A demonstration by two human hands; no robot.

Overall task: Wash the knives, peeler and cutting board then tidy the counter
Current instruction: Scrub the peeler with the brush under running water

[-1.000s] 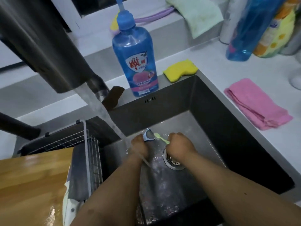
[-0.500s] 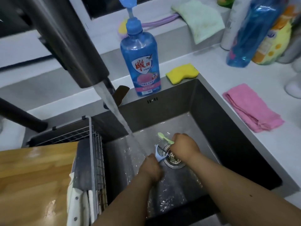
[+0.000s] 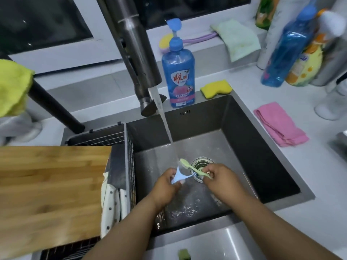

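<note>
My left hand (image 3: pixel 165 186) grips a light blue peeler (image 3: pixel 179 176) low in the dark sink (image 3: pixel 262 158), just left of the drain (image 3: pixel 201 163). My right hand (image 3: pixel 220 180) pinches a pale green brush (image 3: pixel 193 168) whose head points up-left, right beside the peeler. Water streams from the faucet (image 3: pixel 135 53) and lands just behind the brush. A wooden cutting board (image 3: pixel 48 190) lies over the wire rack (image 3: pixel 129 162) at the left. White-handled knives (image 3: pixel 112 199) stand in the rack beside the board.
A blue dish-soap bottle (image 3: pixel 178 76) and a yellow sponge (image 3: pixel 216 89) sit on the sink's back rim. A pink cloth (image 3: pixel 279 124) lies on the right counter. Bottles (image 3: pixel 285 51) crowd the back right. A yellow cloth (image 3: pixel 13 87) hangs at the far left.
My left hand with the peeler came away from the water stream and toward me, then settled beside the drain. The right hand stayed near the drain with the brush. The view tilted up.
</note>
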